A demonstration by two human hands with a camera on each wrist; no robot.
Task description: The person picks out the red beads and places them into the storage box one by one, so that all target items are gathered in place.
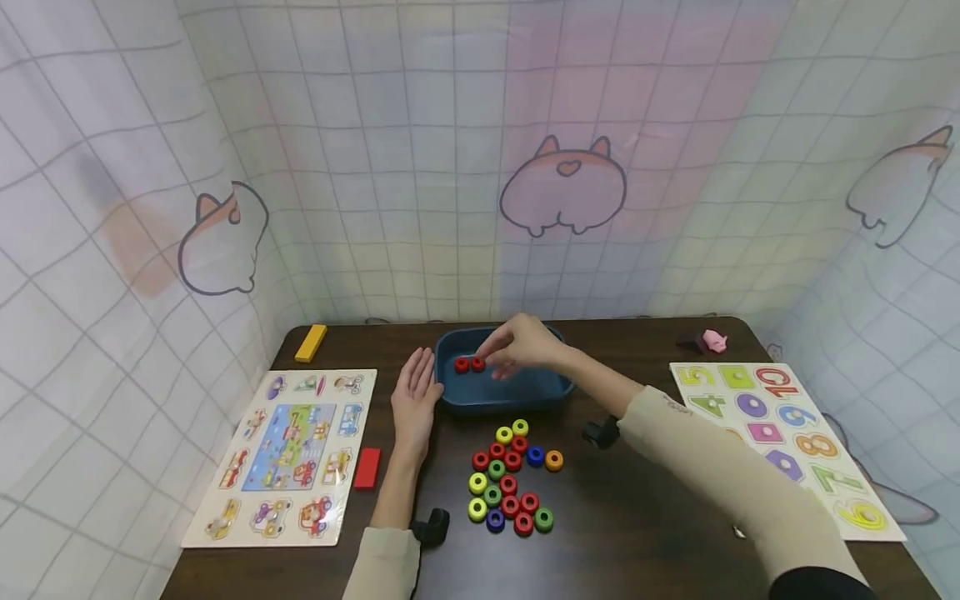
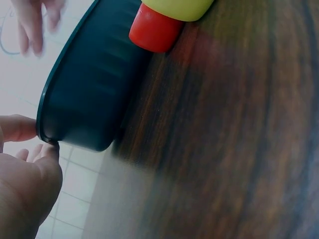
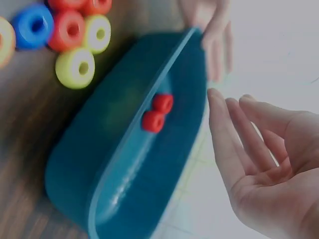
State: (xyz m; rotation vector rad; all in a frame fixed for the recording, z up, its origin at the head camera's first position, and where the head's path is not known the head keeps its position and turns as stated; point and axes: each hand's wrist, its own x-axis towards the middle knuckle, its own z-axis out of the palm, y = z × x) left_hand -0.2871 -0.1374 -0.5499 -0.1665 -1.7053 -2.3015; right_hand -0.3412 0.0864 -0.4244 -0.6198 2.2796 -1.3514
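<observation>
Watching the near pile first: loose rings (image 1: 510,506) sit on the table (image 1: 615,517) right of my left forearm (image 1: 399,492). Sideways swing of that arm, or of the left wrist camera (image 1: 431,527), could scatter the left-edge ones. Red block (image 1: 367,468), just left of the forearm, could get nudged the same way.

Farther: two yellow rings (image 1: 520,427) lie close to the near wall of the blue tray (image 1: 498,408). Dragging the tray nearer would probably shove them. Right wrist camera (image 1: 602,433) hangs near the tray's right near corner; could catch the rim if I pull back low.

Left hand (image 1: 414,404): at the tray's left end, fingers straight and pointing far, thumb against the rim, not wrapped round anything. Looks like light contact, so a bump from the right could skid the tray.

Two red rings (image 1: 461,365) lie side by side on the tray floor, left of middle. Right hand (image 1: 521,342): above and slightly right of them, fingers loosely bent, thumb apart, nothing held. Dipping too low could knock the pair apart.
</observation>
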